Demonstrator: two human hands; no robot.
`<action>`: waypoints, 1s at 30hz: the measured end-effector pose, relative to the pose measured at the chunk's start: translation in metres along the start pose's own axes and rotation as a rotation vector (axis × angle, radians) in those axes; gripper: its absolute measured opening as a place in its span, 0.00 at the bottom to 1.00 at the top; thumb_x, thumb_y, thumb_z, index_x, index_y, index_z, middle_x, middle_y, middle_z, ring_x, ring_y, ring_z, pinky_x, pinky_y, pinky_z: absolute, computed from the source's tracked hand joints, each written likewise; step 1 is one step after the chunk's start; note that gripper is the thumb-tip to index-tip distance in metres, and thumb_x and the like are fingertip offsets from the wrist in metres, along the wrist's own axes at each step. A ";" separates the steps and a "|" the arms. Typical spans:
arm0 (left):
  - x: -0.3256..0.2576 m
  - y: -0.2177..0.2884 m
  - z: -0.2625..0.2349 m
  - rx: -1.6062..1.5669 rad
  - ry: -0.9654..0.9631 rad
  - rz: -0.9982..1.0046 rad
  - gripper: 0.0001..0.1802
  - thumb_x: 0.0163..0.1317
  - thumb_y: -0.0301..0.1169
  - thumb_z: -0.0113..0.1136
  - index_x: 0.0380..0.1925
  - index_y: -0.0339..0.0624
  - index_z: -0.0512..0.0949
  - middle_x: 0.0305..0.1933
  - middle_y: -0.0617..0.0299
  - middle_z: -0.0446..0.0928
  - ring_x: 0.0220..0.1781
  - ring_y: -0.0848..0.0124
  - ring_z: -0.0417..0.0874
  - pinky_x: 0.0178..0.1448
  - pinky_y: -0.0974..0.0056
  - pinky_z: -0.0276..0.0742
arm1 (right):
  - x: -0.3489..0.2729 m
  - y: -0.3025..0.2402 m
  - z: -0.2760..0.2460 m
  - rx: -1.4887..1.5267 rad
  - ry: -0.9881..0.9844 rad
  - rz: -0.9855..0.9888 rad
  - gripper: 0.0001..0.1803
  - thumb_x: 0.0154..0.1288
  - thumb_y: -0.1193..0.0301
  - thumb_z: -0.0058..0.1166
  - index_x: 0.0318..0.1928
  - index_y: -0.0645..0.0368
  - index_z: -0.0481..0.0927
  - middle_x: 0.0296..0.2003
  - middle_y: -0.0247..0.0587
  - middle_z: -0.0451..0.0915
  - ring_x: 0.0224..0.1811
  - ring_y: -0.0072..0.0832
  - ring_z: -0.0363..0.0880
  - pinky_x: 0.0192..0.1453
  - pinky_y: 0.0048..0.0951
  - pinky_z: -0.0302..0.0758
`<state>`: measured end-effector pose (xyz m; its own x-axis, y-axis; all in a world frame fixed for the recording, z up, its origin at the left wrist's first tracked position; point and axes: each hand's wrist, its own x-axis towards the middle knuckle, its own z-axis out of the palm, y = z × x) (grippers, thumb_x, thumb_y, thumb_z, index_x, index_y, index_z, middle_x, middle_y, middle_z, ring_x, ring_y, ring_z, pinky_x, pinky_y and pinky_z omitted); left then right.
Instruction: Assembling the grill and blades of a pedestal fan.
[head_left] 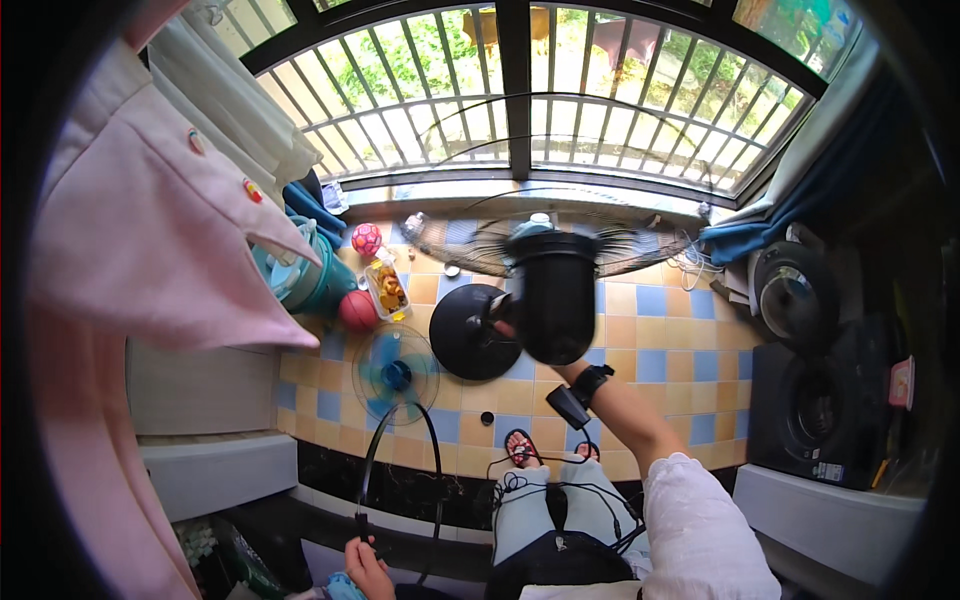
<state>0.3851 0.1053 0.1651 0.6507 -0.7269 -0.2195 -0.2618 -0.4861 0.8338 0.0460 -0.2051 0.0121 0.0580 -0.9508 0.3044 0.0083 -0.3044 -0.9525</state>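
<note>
A black floor fan (553, 310) stands in front of me, its head and wire cage facing the window, on a round black base (470, 350). My right arm reaches behind the fan head. The fan head hides most of my right hand (506, 329), but its fingertips show closed against the pole, just above the base. A black device is strapped to that wrist (580, 395). My left hand is out of view. At the lower left, a hand with pale blue cloth at the wrist, apparently another person's, grips the black handle (365, 530) under an arched black band.
A small fan with blue blades (396, 374) is to the left. Beyond it are a basketball (358, 311), a pink ball (367, 239), a yellow-filled tub (388, 290) and a teal bin (310, 275). Pink clothing (150, 200) hangs close. A black speaker (815, 410) stands right; cables (570, 490) cross my legs.
</note>
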 end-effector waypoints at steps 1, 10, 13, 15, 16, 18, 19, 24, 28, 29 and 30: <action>-0.004 0.005 0.002 0.032 -0.046 0.018 0.10 0.66 0.32 0.45 0.34 0.40 0.74 0.23 0.71 0.66 0.17 0.85 0.60 0.19 0.78 0.56 | -0.006 -0.014 -0.021 -0.591 0.180 -0.108 0.31 0.49 0.51 0.65 0.48 0.58 0.74 0.48 0.40 0.72 0.54 0.35 0.65 0.63 0.35 0.60; -0.027 0.041 0.039 -0.007 -0.239 0.126 0.11 0.67 0.33 0.45 0.33 0.39 0.74 0.21 0.71 0.66 0.17 0.86 0.63 0.20 0.78 0.59 | -0.077 -0.027 -0.193 -0.311 0.735 0.255 0.21 0.41 0.69 0.72 0.37 0.61 0.79 0.37 0.35 0.78 0.39 0.26 0.75 0.47 0.28 0.71; -0.032 0.043 0.050 -0.001 -0.248 0.142 0.11 0.67 0.33 0.45 0.33 0.39 0.74 0.22 0.70 0.68 0.17 0.86 0.63 0.20 0.78 0.59 | -0.110 -0.034 -0.240 -0.332 0.882 0.299 0.22 0.39 0.71 0.72 0.38 0.61 0.78 0.38 0.35 0.78 0.41 0.27 0.74 0.49 0.28 0.70; -0.031 0.047 0.054 -0.014 -0.276 0.148 0.09 0.65 0.30 0.46 0.36 0.37 0.74 0.26 0.69 0.72 0.18 0.86 0.63 0.21 0.77 0.60 | -0.134 -0.042 -0.259 -0.328 0.976 0.356 0.23 0.40 0.72 0.71 0.40 0.62 0.78 0.40 0.35 0.78 0.42 0.27 0.74 0.50 0.28 0.69; -0.028 0.049 0.058 0.015 -0.311 0.157 0.09 0.65 0.30 0.47 0.35 0.37 0.74 0.26 0.69 0.72 0.17 0.86 0.63 0.20 0.77 0.60 | -0.143 -0.052 -0.265 -0.401 1.028 0.376 0.24 0.40 0.72 0.71 0.41 0.63 0.78 0.42 0.36 0.77 0.44 0.28 0.73 0.52 0.28 0.68; -0.027 0.048 0.066 0.037 -0.370 0.161 0.09 0.65 0.31 0.47 0.33 0.38 0.75 0.23 0.71 0.70 0.17 0.86 0.61 0.19 0.77 0.58 | -0.167 -0.055 -0.282 -0.411 1.083 0.422 0.24 0.40 0.71 0.70 0.41 0.63 0.78 0.43 0.36 0.77 0.45 0.29 0.73 0.53 0.29 0.67; -0.025 0.050 0.072 0.042 -0.391 0.168 0.09 0.65 0.31 0.47 0.33 0.38 0.75 0.23 0.71 0.70 0.17 0.86 0.61 0.19 0.77 0.58 | -0.176 -0.058 -0.290 -0.409 1.122 0.456 0.24 0.40 0.70 0.70 0.42 0.63 0.78 0.43 0.36 0.77 0.46 0.29 0.72 0.53 0.29 0.67; -0.024 0.063 0.104 0.100 -0.465 0.217 0.08 0.65 0.31 0.48 0.33 0.38 0.75 0.19 0.72 0.65 0.16 0.86 0.61 0.19 0.76 0.56 | -0.214 -0.056 -0.334 -0.773 1.264 0.659 0.26 0.46 0.65 0.66 0.44 0.67 0.77 0.46 0.41 0.78 0.45 0.33 0.73 0.52 0.31 0.67; -0.022 0.059 0.111 0.124 -0.515 0.218 0.08 0.64 0.30 0.48 0.33 0.38 0.75 0.19 0.72 0.65 0.16 0.86 0.61 0.19 0.76 0.56 | -0.209 -0.058 -0.361 -0.506 1.498 0.493 0.26 0.47 0.64 0.66 0.45 0.67 0.77 0.46 0.43 0.78 0.45 0.32 0.74 0.51 0.31 0.68; -0.021 0.058 0.113 0.125 -0.516 0.214 0.08 0.64 0.30 0.48 0.33 0.38 0.75 0.19 0.72 0.65 0.16 0.86 0.61 0.19 0.76 0.56 | -0.209 -0.059 -0.368 -0.522 1.553 0.528 0.26 0.48 0.63 0.66 0.46 0.66 0.77 0.47 0.43 0.77 0.45 0.32 0.74 0.51 0.33 0.69; -0.021 0.057 0.114 0.130 -0.518 0.209 0.08 0.64 0.30 0.48 0.32 0.38 0.75 0.18 0.72 0.65 0.16 0.86 0.61 0.19 0.76 0.56 | -0.207 -0.059 -0.374 -0.446 1.607 0.565 0.28 0.47 0.63 0.66 0.47 0.66 0.76 0.48 0.43 0.76 0.45 0.32 0.74 0.50 0.33 0.69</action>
<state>0.2753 0.0374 0.1591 0.1500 -0.9409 -0.3038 -0.4543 -0.3385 0.8240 -0.3398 -0.0115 0.0093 -0.9973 0.0378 -0.0633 0.0721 0.3228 -0.9437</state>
